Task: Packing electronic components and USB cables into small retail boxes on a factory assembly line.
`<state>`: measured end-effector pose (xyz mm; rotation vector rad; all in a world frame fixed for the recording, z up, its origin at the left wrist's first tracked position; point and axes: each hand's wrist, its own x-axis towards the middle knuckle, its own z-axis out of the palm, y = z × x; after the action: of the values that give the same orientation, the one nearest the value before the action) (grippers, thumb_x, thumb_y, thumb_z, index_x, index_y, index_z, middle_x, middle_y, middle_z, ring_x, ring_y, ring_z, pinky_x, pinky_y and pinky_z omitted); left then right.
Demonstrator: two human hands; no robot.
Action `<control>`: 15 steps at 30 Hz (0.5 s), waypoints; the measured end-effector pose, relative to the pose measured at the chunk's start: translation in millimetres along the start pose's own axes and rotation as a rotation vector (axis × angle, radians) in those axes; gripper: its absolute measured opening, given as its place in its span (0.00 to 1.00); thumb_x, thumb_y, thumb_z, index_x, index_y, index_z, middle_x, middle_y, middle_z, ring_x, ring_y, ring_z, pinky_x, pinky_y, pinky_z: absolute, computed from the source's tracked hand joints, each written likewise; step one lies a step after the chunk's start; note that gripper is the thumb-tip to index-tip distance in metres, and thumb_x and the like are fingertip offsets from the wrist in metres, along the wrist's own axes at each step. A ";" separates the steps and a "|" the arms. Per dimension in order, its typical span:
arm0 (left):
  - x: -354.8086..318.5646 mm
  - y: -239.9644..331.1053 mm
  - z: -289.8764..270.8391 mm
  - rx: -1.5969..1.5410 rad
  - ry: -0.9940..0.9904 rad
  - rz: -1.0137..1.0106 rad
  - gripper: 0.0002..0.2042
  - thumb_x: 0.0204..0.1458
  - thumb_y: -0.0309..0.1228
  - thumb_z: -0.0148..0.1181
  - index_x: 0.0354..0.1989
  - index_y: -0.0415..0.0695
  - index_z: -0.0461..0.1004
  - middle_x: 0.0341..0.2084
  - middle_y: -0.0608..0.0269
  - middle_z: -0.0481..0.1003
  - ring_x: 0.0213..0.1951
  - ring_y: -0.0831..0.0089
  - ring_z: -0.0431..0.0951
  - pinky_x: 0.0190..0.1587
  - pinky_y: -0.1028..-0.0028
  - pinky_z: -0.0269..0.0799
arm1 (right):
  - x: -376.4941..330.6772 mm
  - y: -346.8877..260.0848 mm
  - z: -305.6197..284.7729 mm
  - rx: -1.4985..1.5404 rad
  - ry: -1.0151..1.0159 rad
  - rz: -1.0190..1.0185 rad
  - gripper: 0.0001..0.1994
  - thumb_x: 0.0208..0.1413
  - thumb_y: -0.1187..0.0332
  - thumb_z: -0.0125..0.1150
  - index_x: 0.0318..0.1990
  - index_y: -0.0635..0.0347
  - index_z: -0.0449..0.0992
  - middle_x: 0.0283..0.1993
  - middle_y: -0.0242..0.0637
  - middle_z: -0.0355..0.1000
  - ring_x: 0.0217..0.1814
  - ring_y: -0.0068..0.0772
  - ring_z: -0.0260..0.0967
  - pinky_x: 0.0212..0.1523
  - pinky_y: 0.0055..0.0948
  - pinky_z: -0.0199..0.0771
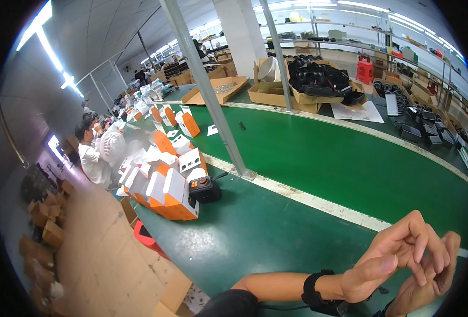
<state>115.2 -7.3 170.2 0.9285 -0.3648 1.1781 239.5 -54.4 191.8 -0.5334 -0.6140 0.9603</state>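
My left hand [374, 264] is raised above the near green bench at the lower right, its fingers bent and its thumb apart from them. No object shows in it. Behind and against its fingertips is my right hand [429, 280], partly covered, with bent fingers; whether something small sits between the hands is hidden. A black strap with a small dark unit [321, 294] circles my left wrist. Under the hands a small dark piece [383, 290] lies on the bench [234, 238]. Farther left stands a black device with orange buttons [205, 190], beside orange-and-white boxes [178, 203].
Beyond the bench runs a green conveyor belt [318, 164] with a pale rail [318, 201]. A metal post [207, 90] rises at the rail. Cartons of black parts [318, 79] stand across the belt. A person [94, 158] works at the far left near a white fan [112, 146].
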 end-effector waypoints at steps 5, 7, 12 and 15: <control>-0.5 0.8 -3.9 -0.042 0.014 -0.020 0.26 0.57 0.56 0.56 0.43 0.43 0.62 0.45 0.47 0.75 0.49 0.67 0.79 0.46 0.72 0.83 | 2.9 9.8 18.8 -0.133 0.100 -0.152 0.12 0.70 0.63 0.56 0.31 0.54 0.67 0.25 0.25 0.68 0.23 0.18 0.65 0.14 0.16 0.60; -1.6 -2.6 -4.1 -0.027 0.016 -0.010 0.28 0.58 0.59 0.56 0.43 0.43 0.62 0.45 0.48 0.74 0.49 0.67 0.79 0.46 0.73 0.83 | 2.7 13.1 23.1 -0.184 0.140 -0.211 0.14 0.70 0.61 0.56 0.30 0.54 0.67 0.24 0.25 0.68 0.22 0.19 0.65 0.13 0.17 0.60; 0.0 -4.4 -2.7 -0.032 0.011 -0.028 0.31 0.58 0.63 0.57 0.44 0.43 0.62 0.45 0.48 0.74 0.50 0.68 0.79 0.44 0.74 0.82 | -0.8 18.8 24.0 -0.156 -0.029 -0.406 0.23 0.72 0.48 0.54 0.32 0.59 0.70 0.24 0.28 0.69 0.20 0.23 0.66 0.12 0.18 0.62; -2.7 -1.4 -2.4 -0.013 0.015 -0.027 0.31 0.58 0.63 0.57 0.44 0.43 0.62 0.45 0.48 0.74 0.50 0.67 0.79 0.43 0.74 0.82 | 7.5 8.8 -13.3 0.171 -0.319 0.062 0.36 0.73 0.35 0.44 0.41 0.67 0.75 0.25 0.32 0.71 0.23 0.27 0.68 0.13 0.18 0.65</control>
<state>114.9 -7.2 166.4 0.9102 -0.3467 1.1562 246.7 -45.7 178.3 -0.2491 -0.7951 1.1559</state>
